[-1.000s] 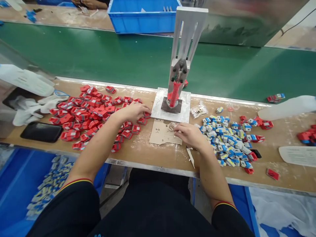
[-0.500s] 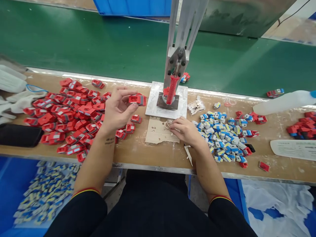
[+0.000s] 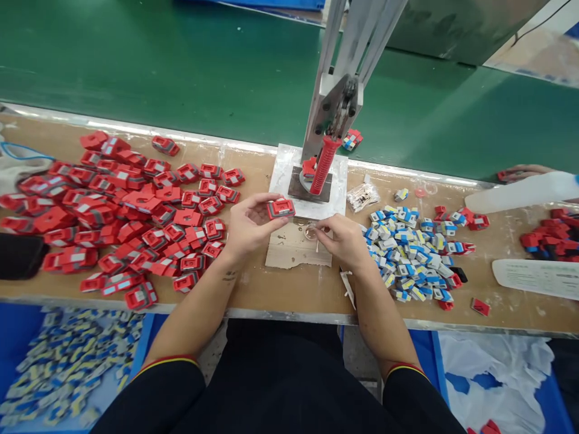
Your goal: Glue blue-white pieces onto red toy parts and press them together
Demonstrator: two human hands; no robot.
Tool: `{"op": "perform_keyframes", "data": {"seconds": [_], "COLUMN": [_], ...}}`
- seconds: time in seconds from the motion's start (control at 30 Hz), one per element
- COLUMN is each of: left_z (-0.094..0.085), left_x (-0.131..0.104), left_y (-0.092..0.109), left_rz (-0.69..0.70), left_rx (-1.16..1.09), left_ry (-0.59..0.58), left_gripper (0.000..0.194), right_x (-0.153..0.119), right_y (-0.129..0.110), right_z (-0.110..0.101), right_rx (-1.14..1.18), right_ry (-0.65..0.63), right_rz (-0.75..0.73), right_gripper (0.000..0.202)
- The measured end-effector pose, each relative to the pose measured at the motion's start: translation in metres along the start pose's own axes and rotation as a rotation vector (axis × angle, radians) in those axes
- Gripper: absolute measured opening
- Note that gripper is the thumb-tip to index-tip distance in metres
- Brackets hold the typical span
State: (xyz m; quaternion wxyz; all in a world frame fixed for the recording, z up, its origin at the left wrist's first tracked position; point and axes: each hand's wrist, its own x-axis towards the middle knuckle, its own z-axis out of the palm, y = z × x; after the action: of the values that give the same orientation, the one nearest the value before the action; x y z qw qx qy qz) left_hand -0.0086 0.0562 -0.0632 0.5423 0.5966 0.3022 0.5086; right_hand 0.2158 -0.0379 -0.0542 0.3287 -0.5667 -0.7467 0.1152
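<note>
My left hand (image 3: 251, 226) is closed on a red plastic casing (image 3: 281, 208), gripping it by its left side between thumb and fingers. A recessed opening faces up on the casing. Thumb and fingertips of my right hand (image 3: 344, 240) pinch a thin cotton swab (image 3: 317, 246), its pale tip pointing down. Beneath it, a small clear round dish (image 3: 310, 232) lies on a torn piece of cardboard (image 3: 289, 248). Many red casings (image 3: 149, 202) are heaped to the left of my left hand. Right of my right hand is a pile of blue and white parts (image 3: 404, 247).
A hand press with a red handle (image 3: 326, 166) stands on a metal plate (image 3: 283, 166) just ahead. Bundled cotton swabs (image 3: 363, 196) lie beside it. At right are a white bottle (image 3: 520, 194) and another person's hand (image 3: 527, 172). A green belt (image 3: 136, 66) runs behind.
My left hand has carried the red casing right and nearer to me, close to the dish. My right hand stays near the dish, with the swab now showing below its fingers. Another person's hand has appeared at right.
</note>
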Motion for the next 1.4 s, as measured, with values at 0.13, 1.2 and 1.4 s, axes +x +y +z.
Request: {"op": "perform_keyframes", "data": {"seconds": [0.13, 1.2, 1.4], "left_z": [0.002, 0.019, 0.018], "left_x": [-0.006, -0.018, -0.019], "left_y": [0.005, 0.014, 0.012], "left_rz": [0.08, 0.289, 0.287], "left_rx": [0.166, 0.279, 0.27], "left_ry": [-0.024, -0.292, -0.262], "left_gripper": [0.042, 0.03, 0.031], "right_x": [0.0, -0.006, -0.005], "right_y": [-0.005, -0.035, -0.034], "right_z": [-0.008, -0.006, -0.012], "right_rx": [0.074, 0.604, 0.494], "right_ry": [-0.013, 0.456, 0.511], "right_rz": [-0.069, 0.175, 0.142], "right_gripper": [0.013, 0.024, 0.014]}}
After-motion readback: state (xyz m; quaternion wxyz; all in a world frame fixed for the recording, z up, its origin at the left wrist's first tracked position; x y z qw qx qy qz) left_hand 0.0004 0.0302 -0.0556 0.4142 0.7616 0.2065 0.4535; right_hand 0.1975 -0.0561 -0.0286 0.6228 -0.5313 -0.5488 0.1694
